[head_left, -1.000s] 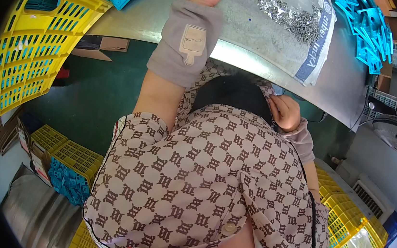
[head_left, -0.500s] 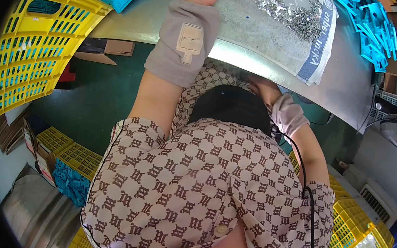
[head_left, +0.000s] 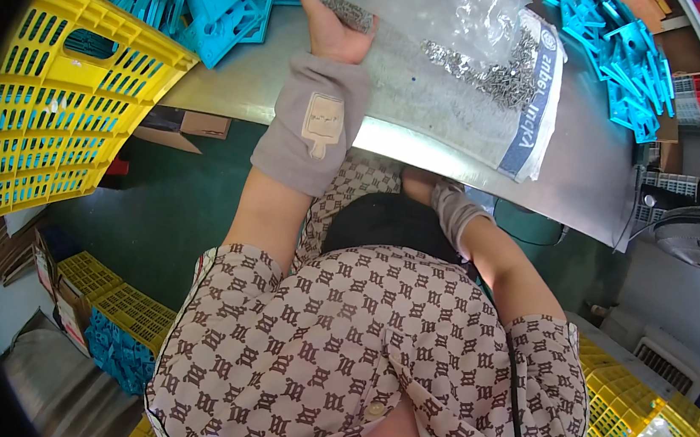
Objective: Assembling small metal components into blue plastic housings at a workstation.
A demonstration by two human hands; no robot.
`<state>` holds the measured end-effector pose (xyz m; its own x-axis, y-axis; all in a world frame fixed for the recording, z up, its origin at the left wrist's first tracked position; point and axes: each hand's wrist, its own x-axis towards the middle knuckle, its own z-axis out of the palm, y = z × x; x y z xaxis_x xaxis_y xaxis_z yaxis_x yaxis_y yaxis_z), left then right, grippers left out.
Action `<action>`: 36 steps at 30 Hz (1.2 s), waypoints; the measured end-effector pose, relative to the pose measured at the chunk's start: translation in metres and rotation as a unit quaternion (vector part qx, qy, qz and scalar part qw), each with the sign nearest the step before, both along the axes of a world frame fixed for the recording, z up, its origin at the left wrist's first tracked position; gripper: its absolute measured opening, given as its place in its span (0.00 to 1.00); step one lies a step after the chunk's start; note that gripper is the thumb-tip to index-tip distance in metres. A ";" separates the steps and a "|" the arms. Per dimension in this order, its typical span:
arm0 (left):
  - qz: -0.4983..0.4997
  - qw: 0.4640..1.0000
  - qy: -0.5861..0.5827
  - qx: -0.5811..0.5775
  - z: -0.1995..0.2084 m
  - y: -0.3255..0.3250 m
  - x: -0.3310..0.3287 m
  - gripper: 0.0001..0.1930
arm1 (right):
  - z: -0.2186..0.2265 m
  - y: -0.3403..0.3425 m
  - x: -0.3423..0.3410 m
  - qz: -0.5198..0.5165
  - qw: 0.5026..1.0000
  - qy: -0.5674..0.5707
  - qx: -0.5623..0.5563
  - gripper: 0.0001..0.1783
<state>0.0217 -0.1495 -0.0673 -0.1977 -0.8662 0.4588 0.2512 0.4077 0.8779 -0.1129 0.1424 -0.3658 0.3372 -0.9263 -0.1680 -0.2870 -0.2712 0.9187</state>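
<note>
Screws [head_left: 507,83] are silver, parts [head_left: 206,7] turquoise, crate [head_left: 79,74] yellow, shirt [head_left: 347,329] brown-patterned beige.

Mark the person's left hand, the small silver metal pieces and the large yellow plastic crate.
Left hand [head_left: 339,40], head view: palm.
Small silver metal pieces [head_left: 508,81], head view: pile's middle.
Large yellow plastic crate [head_left: 82,77], head view: wall below handle.
</note>
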 end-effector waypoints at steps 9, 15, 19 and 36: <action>-0.181 0.850 0.364 0.334 0.014 -0.014 -0.001 0.44 | 0.081 -0.012 0.012 -0.165 0.832 -0.502 0.167 0.20; -0.173 0.842 0.356 0.366 0.028 -0.006 -0.008 0.43 | 0.165 0.018 -0.018 -0.360 0.449 -0.761 0.300 0.15; -0.191 0.839 0.363 0.358 0.034 -0.006 -0.013 0.42 | 0.265 0.062 -0.036 -0.407 0.339 -0.827 0.191 0.15; -0.203 0.818 0.393 0.367 0.038 0.000 0.000 0.39 | 0.423 -0.075 -0.119 -0.261 0.575 -0.767 -0.117 0.19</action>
<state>0.0215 -0.1491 -0.0293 -0.4318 -0.9014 -0.0319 0.8395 -0.4146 0.3513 -0.2322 0.0678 0.0576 -0.4124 -0.9048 0.1057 -0.7938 0.3000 -0.5290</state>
